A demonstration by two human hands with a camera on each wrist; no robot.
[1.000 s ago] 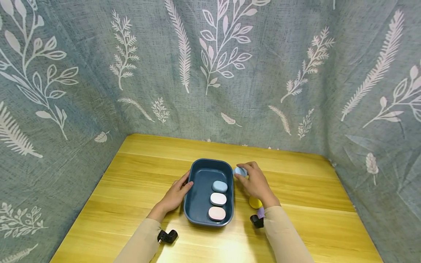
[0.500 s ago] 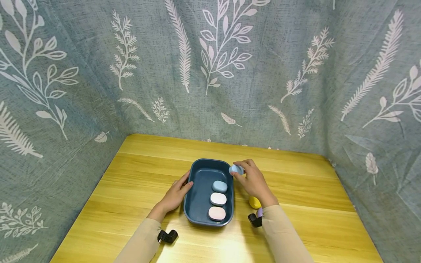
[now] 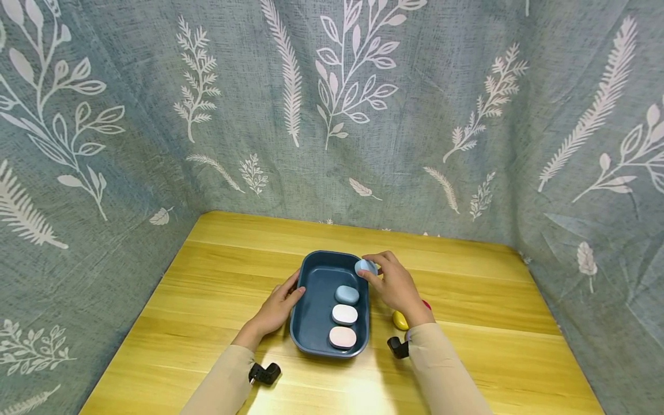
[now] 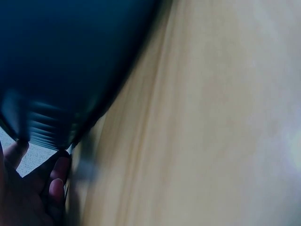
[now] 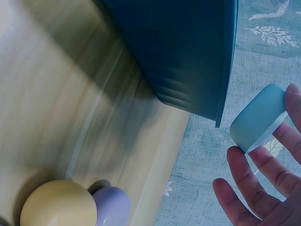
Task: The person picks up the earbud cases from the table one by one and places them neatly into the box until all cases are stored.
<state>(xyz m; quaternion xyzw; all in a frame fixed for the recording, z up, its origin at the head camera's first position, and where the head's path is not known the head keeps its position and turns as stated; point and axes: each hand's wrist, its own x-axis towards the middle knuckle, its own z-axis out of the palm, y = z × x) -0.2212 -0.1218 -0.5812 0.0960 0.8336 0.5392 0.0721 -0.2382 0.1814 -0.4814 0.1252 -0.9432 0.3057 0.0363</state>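
Observation:
A deep dark-blue plastic tray (image 3: pixel 313 323) stands on the table. My left hand (image 3: pixel 276 310) holds its left side, thumb over the rim and fingers along the outer wall. Along the tray's right side lie a light-blue oval block (image 3: pixel 346 295), a white oval block (image 3: pixel 344 314) and a pale pink oval block (image 3: pixel 342 337), apart from each other. My right hand (image 3: pixel 395 283) pinches another light-blue oval block (image 5: pixel 258 117) between thumb and fingers, over the tray's far right corner. In the right wrist view this block is tilted and raised above the rim.
Right of the tray lie a yellow rounded piece (image 3: pixel 400 320) and a purple rounded piece (image 5: pixel 112 207). A red piece (image 3: pixel 427 305) shows partly behind my right wrist. Patterned curtains (image 3: pixel 332 115) border the wooden table (image 3: pixel 228 253) at the back and sides.
My right hand has carried the light-blue oval block leftward, from beside the tray to over its far right corner. A red piece has come into sight. The left hand stays put.

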